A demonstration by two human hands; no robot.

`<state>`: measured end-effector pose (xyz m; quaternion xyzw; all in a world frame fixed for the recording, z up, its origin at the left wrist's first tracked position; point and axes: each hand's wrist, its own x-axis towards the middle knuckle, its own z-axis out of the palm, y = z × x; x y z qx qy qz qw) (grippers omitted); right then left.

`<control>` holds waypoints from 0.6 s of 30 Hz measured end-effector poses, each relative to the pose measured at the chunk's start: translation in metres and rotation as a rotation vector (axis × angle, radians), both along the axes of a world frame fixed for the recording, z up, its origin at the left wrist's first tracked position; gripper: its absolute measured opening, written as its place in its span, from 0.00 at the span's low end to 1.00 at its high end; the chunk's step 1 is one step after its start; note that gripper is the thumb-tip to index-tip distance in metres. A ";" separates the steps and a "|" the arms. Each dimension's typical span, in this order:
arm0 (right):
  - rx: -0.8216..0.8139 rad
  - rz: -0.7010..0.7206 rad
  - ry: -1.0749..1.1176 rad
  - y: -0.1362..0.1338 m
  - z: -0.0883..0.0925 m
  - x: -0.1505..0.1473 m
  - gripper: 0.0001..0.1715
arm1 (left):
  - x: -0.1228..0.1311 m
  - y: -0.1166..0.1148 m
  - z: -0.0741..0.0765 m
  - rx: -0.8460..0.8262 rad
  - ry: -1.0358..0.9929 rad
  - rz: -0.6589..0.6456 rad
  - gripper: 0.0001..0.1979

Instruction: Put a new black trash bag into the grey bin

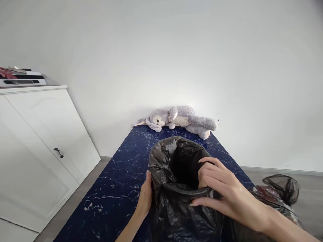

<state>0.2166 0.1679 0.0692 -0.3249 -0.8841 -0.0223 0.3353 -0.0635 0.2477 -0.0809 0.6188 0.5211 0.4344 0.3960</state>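
Observation:
A trash can lined with a black trash bag (174, 215) stands on the blue marbled tabletop, its mouth tilted towards me. The bag is folded outward over the rim and covers the can's outside. My left hand (145, 195) holds the can's left side, thumb up along the plastic, with the other fingers mostly hidden. At the right front of the rim, my right hand (219, 185) is closed on the bag's edge, fingers inside the mouth and thumb outside. The can's inside is dark, and its bottom cannot be seen.
A grey plush rabbit (179, 119) lies on its side at the table's (113, 181) far end, against the wall. On the floor to the right sits a tied, filled black bag (280, 191). A white cabinet (47, 144) stands to the left, with items on top.

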 end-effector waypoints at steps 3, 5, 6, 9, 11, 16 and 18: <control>0.044 -0.043 -0.039 0.009 -0.001 0.011 0.16 | -0.012 0.008 -0.007 -0.023 0.051 0.004 0.35; 0.077 -0.080 -0.078 0.017 -0.003 0.022 0.15 | -0.019 0.009 -0.011 -0.019 0.084 0.012 0.31; 0.095 -0.103 -0.100 0.021 -0.004 0.028 0.15 | -0.021 0.008 -0.011 -0.015 0.102 0.013 0.30; 0.159 -0.198 -0.159 0.033 -0.007 0.050 0.15 | -0.024 0.004 -0.013 0.004 0.167 -0.003 0.28; 0.212 -0.261 -0.196 0.042 -0.010 0.069 0.16 | -0.023 0.002 -0.014 0.039 0.202 -0.015 0.27; 0.322 -0.396 -0.274 0.067 -0.017 0.127 0.21 | -0.022 0.002 -0.017 0.108 0.226 -0.042 0.24; 0.324 -0.463 -0.291 0.073 -0.021 0.146 0.24 | -0.022 0.003 -0.018 0.113 0.227 -0.052 0.23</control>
